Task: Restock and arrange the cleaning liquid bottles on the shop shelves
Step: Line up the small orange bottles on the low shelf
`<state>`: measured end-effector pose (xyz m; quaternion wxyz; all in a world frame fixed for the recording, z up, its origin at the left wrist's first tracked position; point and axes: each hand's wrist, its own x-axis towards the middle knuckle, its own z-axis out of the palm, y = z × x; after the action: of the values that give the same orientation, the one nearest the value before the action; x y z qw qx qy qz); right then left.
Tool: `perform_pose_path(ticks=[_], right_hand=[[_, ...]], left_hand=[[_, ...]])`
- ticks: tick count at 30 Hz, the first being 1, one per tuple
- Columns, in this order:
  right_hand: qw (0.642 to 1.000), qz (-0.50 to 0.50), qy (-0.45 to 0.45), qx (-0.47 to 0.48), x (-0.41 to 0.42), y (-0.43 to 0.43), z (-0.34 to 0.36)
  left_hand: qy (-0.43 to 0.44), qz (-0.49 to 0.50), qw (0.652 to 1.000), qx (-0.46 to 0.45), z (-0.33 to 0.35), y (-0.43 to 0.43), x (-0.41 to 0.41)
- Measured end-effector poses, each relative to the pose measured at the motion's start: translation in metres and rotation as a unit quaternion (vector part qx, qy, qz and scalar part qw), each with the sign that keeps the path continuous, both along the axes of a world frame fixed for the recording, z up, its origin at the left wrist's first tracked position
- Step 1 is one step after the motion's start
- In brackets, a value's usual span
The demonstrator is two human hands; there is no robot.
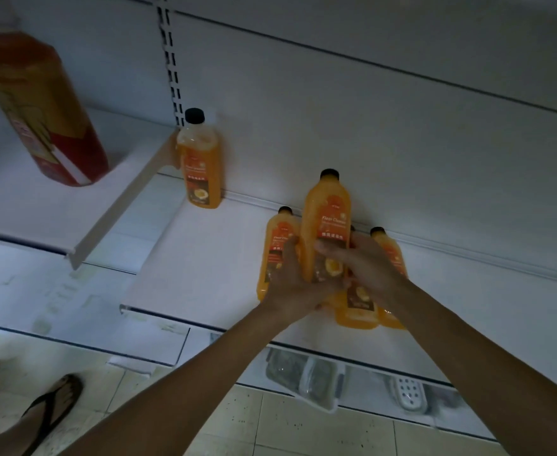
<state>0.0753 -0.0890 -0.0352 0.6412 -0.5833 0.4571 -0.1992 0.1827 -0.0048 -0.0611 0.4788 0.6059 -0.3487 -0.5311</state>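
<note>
Far out at ten o'clock, a big bottle stands blurred on the upper shelf. Closer in on that bearing, a lone bottle sits at the back of the lower shelf. Toward four o'clock your left hand and right hand both clasp one bottle among three others. With so much shelf bare, you've barely begun, I'd judge.

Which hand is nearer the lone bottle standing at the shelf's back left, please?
Left. The left hand lies right of the lone bottle, nearer the front of the shelf; the right hand lies farther right.
</note>
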Motion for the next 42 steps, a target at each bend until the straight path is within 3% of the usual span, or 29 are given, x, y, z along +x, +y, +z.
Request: perform_pose_path(ticks=[4, 8, 12, 17, 23, 25, 32, 42], right_hand=[[0.997, 0.008, -0.059, 0.039, 0.015, -0.008, 0.015], [0.995, 0.070, -0.046, -0.045, 0.049, -0.009, 0.022], [0.978, 0.099, 0.032, -0.182, 0.089, 0.006, 0.010], [0.950, 0.087, 0.060, -0.294, 0.130, 0.027, -0.011], [0.909, 0.106, 0.130, -0.381, 0.185, 0.010, -0.013], [0.905, 0.105, 0.129, -0.391, 0.203, 0.001, -0.013], [0.906, 0.073, 0.093, -0.407, 0.236, -0.012, -0.021], [0.905, 0.038, 0.122, -0.407, 0.247, -0.015, -0.024]], left_hand=[[-0.060, -0.038, 0.994, -0.079, -0.014, 0.018, 0.040], [-0.089, -0.061, 0.989, -0.098, -0.033, 0.034, 0.082], [-0.158, 0.008, 0.981, -0.109, -0.048, 0.047, 0.113], [-0.419, 0.089, 0.904, -0.017, -0.058, 0.053, 0.143], [-0.584, -0.063, 0.801, 0.118, -0.072, 0.083, 0.170], [-0.578, -0.098, 0.799, 0.131, -0.078, 0.093, 0.168], [-0.552, -0.083, 0.820, 0.128, -0.077, 0.091, 0.172], [-0.602, -0.101, 0.780, 0.138, -0.071, 0.080, 0.160]])
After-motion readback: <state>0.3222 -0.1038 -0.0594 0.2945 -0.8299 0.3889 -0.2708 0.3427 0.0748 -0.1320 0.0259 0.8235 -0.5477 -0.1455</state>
